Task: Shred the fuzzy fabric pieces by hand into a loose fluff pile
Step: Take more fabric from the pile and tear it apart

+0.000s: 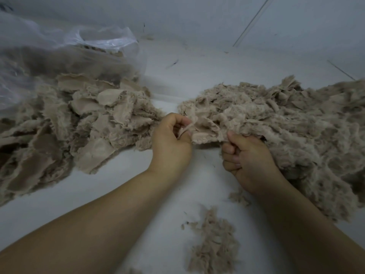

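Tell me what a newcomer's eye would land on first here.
Two bare hands at centre, left hand and right hand, pinch a fuzzy fabric piece between them. A heap of uncut fabric pieces spills from a clear plastic bag at left; the fluff pile sprawls right.

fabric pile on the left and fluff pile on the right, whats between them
In the head view, mostly bare white surface; nearer the person, the left hand pinching a fabric piece.

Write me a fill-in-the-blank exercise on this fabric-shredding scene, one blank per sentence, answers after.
1. Both hands, left hand and right hand, grip one ____ piece.
2. The unshredded pieces spill from a clear ____ bag.
3. The fluff pile lies on the person's ____ side.

Answers: fabric; plastic; right
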